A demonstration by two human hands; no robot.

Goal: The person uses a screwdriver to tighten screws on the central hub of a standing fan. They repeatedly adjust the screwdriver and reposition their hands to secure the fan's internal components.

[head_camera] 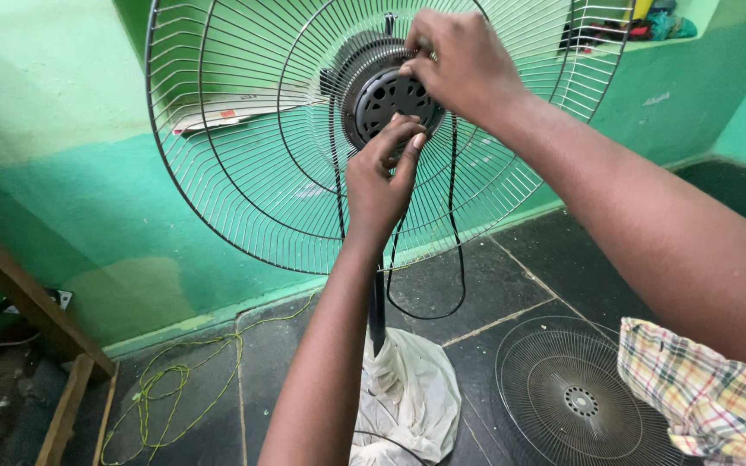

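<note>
A head-worn camera looks down at two bare hands working on a pedestal fan that stands on a dark tiled floor (563,259) against a green wall (62,173). The fan's rear wire guard (243,173), a large round cage of thin metal spokes, is mounted upright and fills the upper middle of the view. At its centre sits the dark grey motor housing (386,99), round and slotted.

The left hand (382,177) reaches up from below, its fingertips pinched together against the lower edge of the motor housing; what they grip, if anything, is too small to tell. The right hand (459,60) comes in from the right and curls over the top right of the housing, fingers bent and pressed to it, hiding what lies under them.

A black power cord (455,224) hangs in a loop from behind the housing down toward the floor. The fan's pole (377,311) rises out of a crumpled white cloth (407,397). To the right, the detached front guard (572,397) lies flat on the floor. A yellow-green cord (166,380) lies tangled at the left, near wooden planks (53,345).
</note>
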